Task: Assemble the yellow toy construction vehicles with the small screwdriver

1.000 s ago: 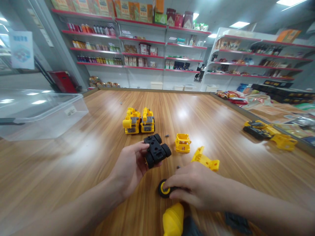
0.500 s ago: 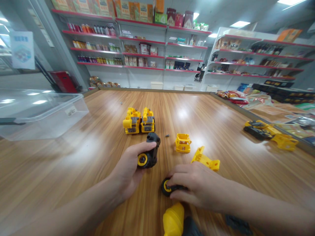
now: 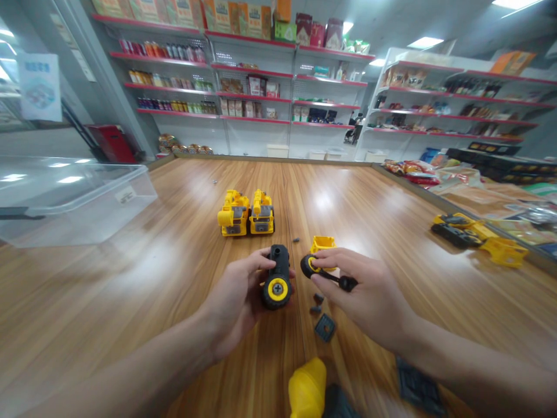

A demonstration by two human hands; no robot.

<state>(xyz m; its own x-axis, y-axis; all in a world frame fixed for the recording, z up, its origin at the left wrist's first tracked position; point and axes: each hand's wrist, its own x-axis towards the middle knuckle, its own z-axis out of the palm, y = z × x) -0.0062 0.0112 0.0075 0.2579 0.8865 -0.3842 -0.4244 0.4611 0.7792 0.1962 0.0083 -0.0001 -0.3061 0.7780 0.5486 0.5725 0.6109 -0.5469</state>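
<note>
My left hand (image 3: 237, 296) grips a black toy truck chassis (image 3: 277, 273), turned so one yellow-hubbed wheel faces me. My right hand (image 3: 369, 296) pinches a wheel axle (image 3: 324, 271): a black wheel with a yellow hub at one end, a thin rod, and a black end piece. The axle hovers just right of the chassis, a little above the wooden table (image 3: 130, 278). A yellow cab piece (image 3: 322, 242) is partly hidden behind the held wheel.
Two assembled yellow toy trucks (image 3: 246, 213) stand side by side farther back. Small black parts (image 3: 324, 326) lie under my right hand; a yellow piece (image 3: 307, 388) sits at the near edge. A clear plastic bin (image 3: 69, 197) is left, more toy parts (image 3: 478, 235) right.
My right hand lifted the wheel axle off the table and brought it up beside the chassis. My left hand turned the chassis so a wheel faces me.
</note>
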